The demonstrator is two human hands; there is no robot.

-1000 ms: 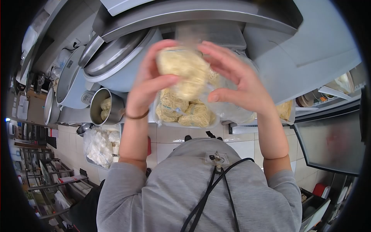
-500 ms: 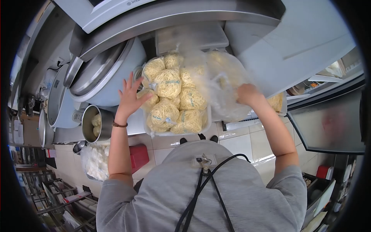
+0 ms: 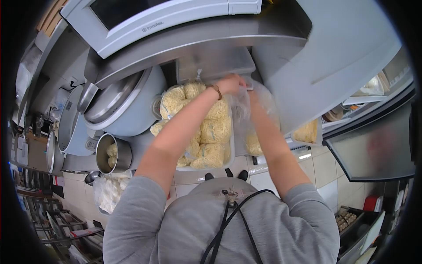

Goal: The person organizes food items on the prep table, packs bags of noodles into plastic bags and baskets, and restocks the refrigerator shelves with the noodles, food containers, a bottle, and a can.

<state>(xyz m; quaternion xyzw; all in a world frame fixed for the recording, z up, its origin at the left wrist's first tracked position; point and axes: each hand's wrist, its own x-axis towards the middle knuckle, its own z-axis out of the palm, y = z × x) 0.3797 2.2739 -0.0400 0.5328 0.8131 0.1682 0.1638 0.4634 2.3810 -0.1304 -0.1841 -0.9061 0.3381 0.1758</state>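
A clear plastic bag [image 3: 266, 99] hangs at the right side of a white tub [image 3: 232, 152], with pale yellow noodles [image 3: 254, 145] showing in its lower part. My left hand [image 3: 231, 83] reaches across the tub, its fingers closed on the top of the bag. Close beside it, my right hand [image 3: 249, 86] also grips the bag's upper end; the plastic and the left hand partly cover its fingers. Several bagged noodle bundles [image 3: 215, 130] fill the tub under my left forearm.
A lidded clear container [image 3: 215, 61] stands behind the tub, below a steel shelf bearing a microwave [image 3: 162, 20]. Left are a large pot [image 3: 132, 108] and a steel pot [image 3: 113, 154] with pale bundles inside. At right, a glass door [image 3: 373, 141] stands ajar.
My left hand has moved right, from the tub's left side to the bag's top. My right hand has moved up and inward to meet it. The view has tilted upward.
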